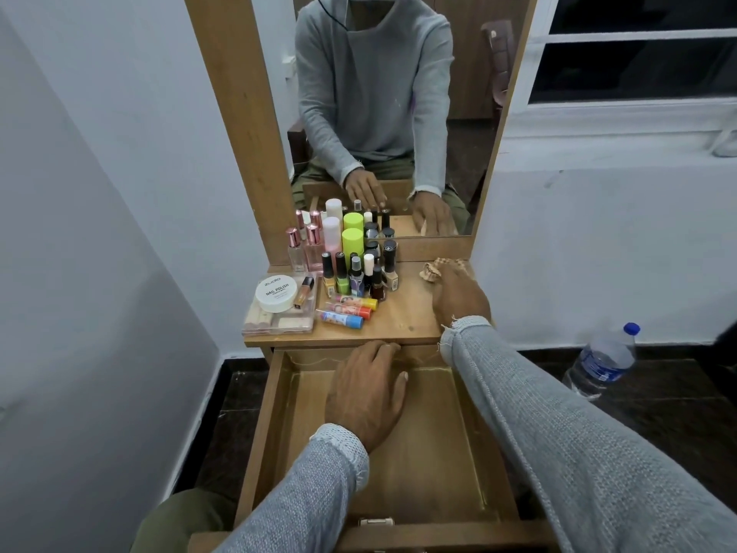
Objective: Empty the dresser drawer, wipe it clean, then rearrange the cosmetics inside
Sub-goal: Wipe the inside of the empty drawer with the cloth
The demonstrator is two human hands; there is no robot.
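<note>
Dresser top (402,317) crowded left; left hand (365,397) flat in drawer (263,441).

Right hand's (458,299) fingertips hidden, perhaps on the cloth (438,269); bottle labels unreadable.

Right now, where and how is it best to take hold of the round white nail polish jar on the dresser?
Probably grip the nail polish jar across its round rim, coming from above. It lies flat on a clear case, lid up, and a small tube lies close to its right side.
</note>
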